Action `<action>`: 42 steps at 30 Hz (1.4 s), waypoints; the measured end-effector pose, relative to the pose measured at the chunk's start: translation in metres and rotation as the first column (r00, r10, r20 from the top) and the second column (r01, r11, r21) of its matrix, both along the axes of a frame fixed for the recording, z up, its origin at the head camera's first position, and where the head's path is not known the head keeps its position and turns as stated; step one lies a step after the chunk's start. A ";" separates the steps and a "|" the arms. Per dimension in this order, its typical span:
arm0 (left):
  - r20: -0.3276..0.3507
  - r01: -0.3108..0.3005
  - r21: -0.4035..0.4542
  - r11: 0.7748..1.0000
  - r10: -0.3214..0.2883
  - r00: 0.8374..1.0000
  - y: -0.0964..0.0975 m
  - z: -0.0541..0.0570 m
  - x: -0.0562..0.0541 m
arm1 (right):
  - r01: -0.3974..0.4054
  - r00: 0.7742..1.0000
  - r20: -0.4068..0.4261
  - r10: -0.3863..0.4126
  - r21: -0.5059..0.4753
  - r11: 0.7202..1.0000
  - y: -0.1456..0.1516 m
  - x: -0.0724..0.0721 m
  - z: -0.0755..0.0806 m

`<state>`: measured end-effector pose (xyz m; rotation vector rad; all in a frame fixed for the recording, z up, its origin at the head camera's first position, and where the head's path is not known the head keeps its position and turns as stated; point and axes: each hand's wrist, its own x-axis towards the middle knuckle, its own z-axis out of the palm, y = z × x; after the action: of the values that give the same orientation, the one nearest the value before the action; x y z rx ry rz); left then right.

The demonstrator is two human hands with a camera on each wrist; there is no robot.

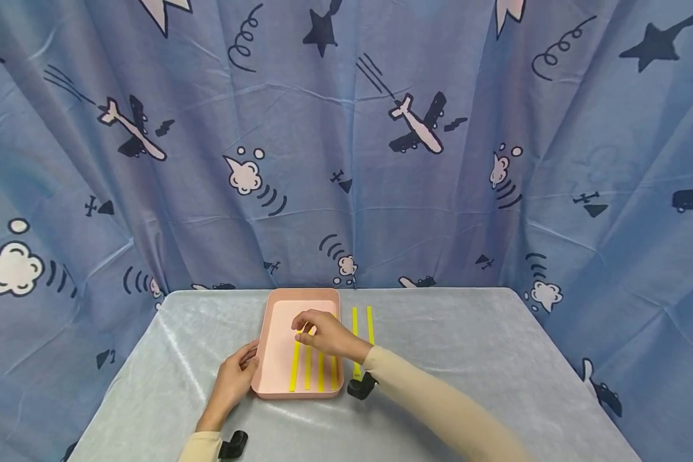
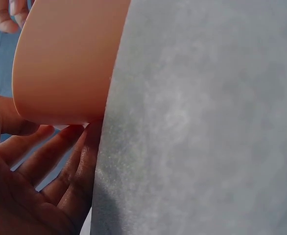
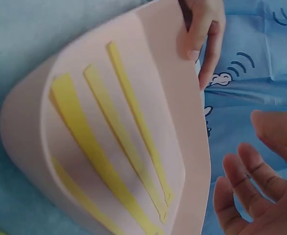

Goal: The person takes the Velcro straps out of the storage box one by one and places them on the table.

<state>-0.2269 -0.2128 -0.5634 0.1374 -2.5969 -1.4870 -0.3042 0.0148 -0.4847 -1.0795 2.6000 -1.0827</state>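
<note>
A pink tray lies on the table with several yellow strips side by side in its right part. At its left side, my left hand holds the tray's edge. In the left wrist view the thumb meets the rim, and the fingers reach along the outer wall. Above the tray hovers my right hand, its fingers loosely bent and apart, with nothing between them. The right wrist view shows the strips lying inside the tray, beyond the right hand.
Two more yellow strips lie on the table just right of the tray, partly hidden by the right forearm. A pale grey cloth covers the table. Behind it hangs a blue curtain printed with planes and stars.
</note>
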 end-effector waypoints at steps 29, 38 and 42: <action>0.011 -0.012 0.009 1.000 0.012 1.000 0.001 0.003 0.000 | -0.154 0.915 -0.210 0.345 0.608 0.779 -0.022 -0.019 -0.009; 0.010 -0.003 0.027 1.000 0.002 1.000 0.001 -0.001 0.001 | -0.189 0.924 -0.125 0.362 0.673 0.715 -0.028 -0.020 -0.008; 0.006 -0.007 0.018 1.000 0.007 1.000 0.001 0.000 0.000 | -0.173 0.924 -0.135 0.358 0.686 0.706 -0.029 -0.023 -0.011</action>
<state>-0.2271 -0.2116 -0.5634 0.1525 -2.5852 -1.5104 -0.3274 -0.0143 -0.4952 -1.3878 2.5370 0.0964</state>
